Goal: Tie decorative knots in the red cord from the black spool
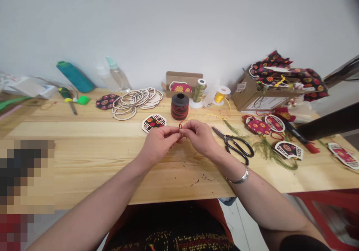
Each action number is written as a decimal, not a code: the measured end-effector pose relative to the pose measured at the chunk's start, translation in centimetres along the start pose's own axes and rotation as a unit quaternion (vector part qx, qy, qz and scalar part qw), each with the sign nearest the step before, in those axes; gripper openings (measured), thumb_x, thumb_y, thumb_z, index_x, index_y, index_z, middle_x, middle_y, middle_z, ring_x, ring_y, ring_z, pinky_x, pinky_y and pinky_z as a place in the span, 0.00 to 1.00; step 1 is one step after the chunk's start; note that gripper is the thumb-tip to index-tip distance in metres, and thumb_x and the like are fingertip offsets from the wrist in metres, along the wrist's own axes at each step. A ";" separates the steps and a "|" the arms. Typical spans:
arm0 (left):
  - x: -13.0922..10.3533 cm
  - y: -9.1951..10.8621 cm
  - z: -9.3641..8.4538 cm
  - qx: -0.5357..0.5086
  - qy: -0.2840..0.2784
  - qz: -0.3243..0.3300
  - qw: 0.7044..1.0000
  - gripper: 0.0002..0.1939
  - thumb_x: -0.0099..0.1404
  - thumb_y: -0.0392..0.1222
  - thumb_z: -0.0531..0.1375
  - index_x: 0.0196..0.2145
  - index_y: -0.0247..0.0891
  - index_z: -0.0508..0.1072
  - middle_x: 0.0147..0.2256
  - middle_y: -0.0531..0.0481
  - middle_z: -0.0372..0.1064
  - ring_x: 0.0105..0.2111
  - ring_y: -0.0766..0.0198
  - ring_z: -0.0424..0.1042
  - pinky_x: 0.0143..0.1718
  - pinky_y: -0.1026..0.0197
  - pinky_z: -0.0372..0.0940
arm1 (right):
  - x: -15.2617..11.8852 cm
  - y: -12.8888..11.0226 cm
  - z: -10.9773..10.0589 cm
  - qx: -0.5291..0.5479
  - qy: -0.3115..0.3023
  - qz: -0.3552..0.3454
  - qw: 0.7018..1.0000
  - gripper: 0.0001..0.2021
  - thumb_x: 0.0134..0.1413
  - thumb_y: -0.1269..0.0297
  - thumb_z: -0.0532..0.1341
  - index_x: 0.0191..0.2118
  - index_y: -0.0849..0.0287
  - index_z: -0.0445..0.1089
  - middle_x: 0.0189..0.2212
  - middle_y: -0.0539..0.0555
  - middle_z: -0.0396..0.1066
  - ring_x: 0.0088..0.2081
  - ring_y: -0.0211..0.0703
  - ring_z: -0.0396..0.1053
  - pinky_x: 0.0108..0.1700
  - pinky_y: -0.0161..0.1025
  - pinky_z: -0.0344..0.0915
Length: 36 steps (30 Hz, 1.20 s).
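Observation:
Both hands meet over the table, fingertips nearly touching. Between them shows a small loop of red cord [180, 125]. My left hand [161, 142] is closed in a pinch on the cord, and my right hand [199, 137] pinches it from the other side. Just behind the fingers stands a spool of dark red and black cord [180, 108]. A patterned fabric piece in a white cut-out frame [154, 123] lies beside my left hand. Black-handled scissors [235, 144] rest to the right of my right hand, blades toward it.
White cut-out frames [125, 112] lie at the back left, near a teal thread cone [75, 76] and a screwdriver [67, 98]. Green [199, 91] and yellow [220, 95] spools stand behind. A cardboard box [244, 98] holds fabric. Tasselled ornaments [288, 150] and a black post [331, 122] are right.

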State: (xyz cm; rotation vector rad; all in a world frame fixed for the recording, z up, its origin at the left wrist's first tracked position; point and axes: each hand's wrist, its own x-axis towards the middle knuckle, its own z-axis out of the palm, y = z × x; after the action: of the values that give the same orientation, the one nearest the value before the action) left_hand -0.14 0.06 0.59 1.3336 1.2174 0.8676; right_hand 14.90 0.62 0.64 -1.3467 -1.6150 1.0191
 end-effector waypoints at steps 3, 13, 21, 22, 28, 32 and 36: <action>0.0 0.0 0.0 0.005 0.013 0.003 1.000 0.11 0.55 0.42 0.62 0.34 0.34 0.78 0.24 0.50 0.74 0.24 0.68 0.67 0.24 0.66 0.59 | 0.0 0.0 0.0 -0.001 0.003 -0.005 1.000 0.06 0.49 0.69 0.60 0.24 0.60 0.66 0.22 0.48 0.69 0.25 0.34 0.63 0.30 0.33 0.59; 0.4 -0.4 -0.3 -0.059 0.002 0.008 0.998 0.07 0.54 0.40 0.63 0.29 0.34 0.78 0.22 0.51 0.71 0.22 0.71 0.64 0.23 0.67 0.56 | 0.2 -0.1 -0.2 0.057 -0.011 0.022 0.998 0.07 0.48 0.66 0.61 0.24 0.61 0.66 0.20 0.47 0.65 0.23 0.32 0.59 0.28 0.32 0.57; 0.7 -0.2 -0.4 -0.159 -0.023 -0.047 0.986 0.07 0.48 0.39 0.66 0.26 0.33 0.78 0.20 0.51 0.70 0.20 0.72 0.64 0.21 0.68 0.55 | 0.3 0.1 -0.4 0.159 -0.066 0.046 0.984 0.08 0.47 0.63 0.62 0.25 0.61 0.65 0.19 0.46 0.64 0.20 0.30 0.56 0.24 0.32 0.53; 0.8 -0.1 -0.4 -0.164 -0.025 -0.054 0.985 0.07 0.47 0.39 0.67 0.26 0.33 0.78 0.19 0.51 0.70 0.20 0.72 0.64 0.21 0.68 0.54 | 0.3 0.1 -0.4 0.162 -0.067 0.047 0.983 0.08 0.47 0.62 0.62 0.25 0.62 0.65 0.19 0.46 0.64 0.20 0.30 0.56 0.24 0.32 0.52; 0.7 0.1 -0.4 -0.180 -0.030 -0.070 0.981 0.07 0.45 0.38 0.67 0.25 0.32 0.78 0.18 0.51 0.69 0.18 0.73 0.62 0.19 0.68 0.52 | 0.2 0.3 -0.3 0.158 -0.067 0.047 0.984 0.09 0.46 0.61 0.62 0.26 0.62 0.66 0.19 0.47 0.64 0.20 0.30 0.56 0.23 0.32 0.52; 0.6 0.0 -0.2 -0.186 -0.018 -0.071 0.980 0.07 0.45 0.38 0.67 0.25 0.32 0.77 0.19 0.51 0.69 0.18 0.74 0.62 0.19 0.69 0.51 | 0.2 0.1 -0.3 0.161 -0.064 0.050 0.984 0.09 0.46 0.61 0.62 0.26 0.62 0.66 0.19 0.46 0.64 0.20 0.30 0.55 0.23 0.32 0.51; 0.6 0.0 -0.2 -0.183 -0.005 -0.073 0.980 0.08 0.45 0.38 0.67 0.25 0.31 0.77 0.19 0.51 0.69 0.18 0.74 0.62 0.19 0.69 0.51 | 0.3 0.0 -0.2 0.165 -0.057 0.048 0.984 0.09 0.46 0.61 0.63 0.25 0.61 0.66 0.19 0.46 0.64 0.20 0.30 0.55 0.23 0.32 0.52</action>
State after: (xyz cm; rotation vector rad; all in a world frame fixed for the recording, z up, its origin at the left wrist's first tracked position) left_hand -0.18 0.67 0.53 0.9399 1.0705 0.9268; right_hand 15.08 0.91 0.70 -1.1666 -1.3960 1.3766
